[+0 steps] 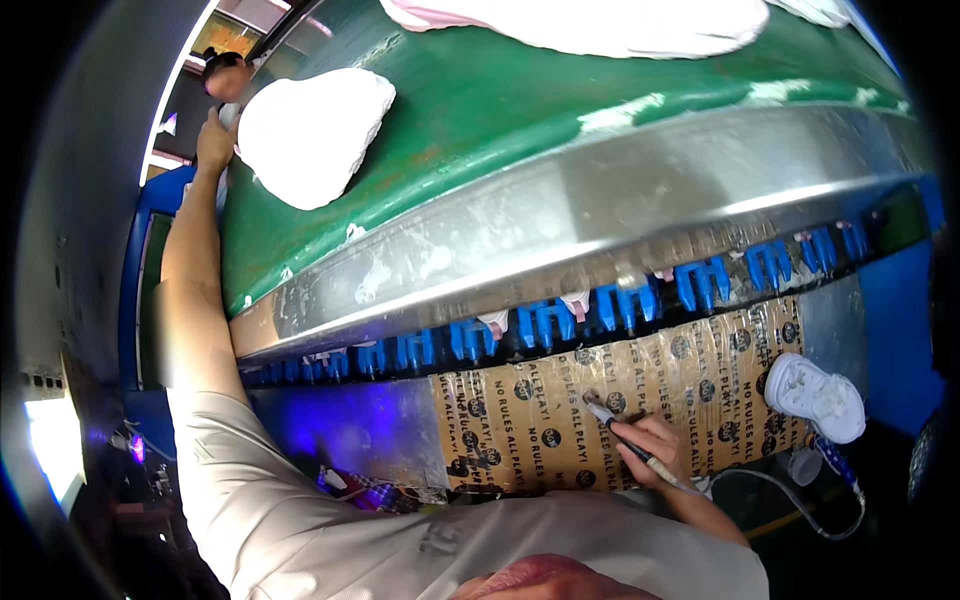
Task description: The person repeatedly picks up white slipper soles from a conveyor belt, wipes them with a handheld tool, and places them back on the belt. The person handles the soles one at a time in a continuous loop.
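Note:
At the far left, my left arm reaches out along the edge of a green conveyor belt (440,130). My left hand (214,142) is closed at the left edge of a rounded white thing (308,132), too bright for its kind to show. Part of its fingers is hidden. Lower right, my right hand (655,450) grips a slim pen-like tool (630,440) with a dark grip and a pale tip. A thin light cord runs from its rear end. The tip points up and left, close over a cardboard-covered ledge (540,425).
A white sneaker (816,397) lies on the ledge's right end. Blue clips (625,305) line the gap below the metal rail (520,235). More white material (600,25) rests on the belt's far part. The cord (790,490) loops at lower right. Another person (226,78) is at upper left.

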Action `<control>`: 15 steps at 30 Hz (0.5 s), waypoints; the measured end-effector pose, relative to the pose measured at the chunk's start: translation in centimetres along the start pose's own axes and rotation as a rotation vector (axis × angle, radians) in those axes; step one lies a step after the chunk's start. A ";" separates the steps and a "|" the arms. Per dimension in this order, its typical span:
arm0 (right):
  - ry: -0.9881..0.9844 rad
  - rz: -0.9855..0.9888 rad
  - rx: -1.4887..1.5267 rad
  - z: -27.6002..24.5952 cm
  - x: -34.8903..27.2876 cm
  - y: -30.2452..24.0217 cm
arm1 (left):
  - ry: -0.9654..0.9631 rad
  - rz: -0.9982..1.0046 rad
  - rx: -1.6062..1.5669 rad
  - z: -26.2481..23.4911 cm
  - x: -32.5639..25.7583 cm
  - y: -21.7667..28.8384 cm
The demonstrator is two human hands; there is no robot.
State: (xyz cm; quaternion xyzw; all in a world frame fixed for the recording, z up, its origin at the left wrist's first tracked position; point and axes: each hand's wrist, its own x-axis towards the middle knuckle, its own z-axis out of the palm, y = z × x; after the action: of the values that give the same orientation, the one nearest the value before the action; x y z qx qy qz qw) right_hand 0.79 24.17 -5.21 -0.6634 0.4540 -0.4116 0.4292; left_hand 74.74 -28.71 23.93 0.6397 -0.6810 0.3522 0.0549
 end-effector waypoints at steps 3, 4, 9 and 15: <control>0.038 0.003 -0.009 0.4 0.2 -0.4 | -0.126 -0.041 0.104 -0.8 0.3 4.2; 0.067 0.005 -0.022 0.8 0.2 -0.4 | -0.135 -0.018 -0.008 -1.4 0.6 6.3; 0.070 -0.047 0.016 0.8 -0.4 -0.3 | -0.147 -0.141 0.099 -10.5 -5.7 9.0; 0.062 -0.042 0.020 1.3 -1.2 -0.3 | -0.338 -0.333 -0.331 -22.9 -14.6 14.4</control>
State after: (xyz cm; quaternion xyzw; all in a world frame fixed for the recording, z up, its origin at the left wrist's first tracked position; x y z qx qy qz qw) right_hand 1.80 25.63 -5.52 -0.6552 0.4491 -0.4455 0.4129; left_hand 55.58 -4.90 27.48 0.7748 -0.6142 0.1107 0.1011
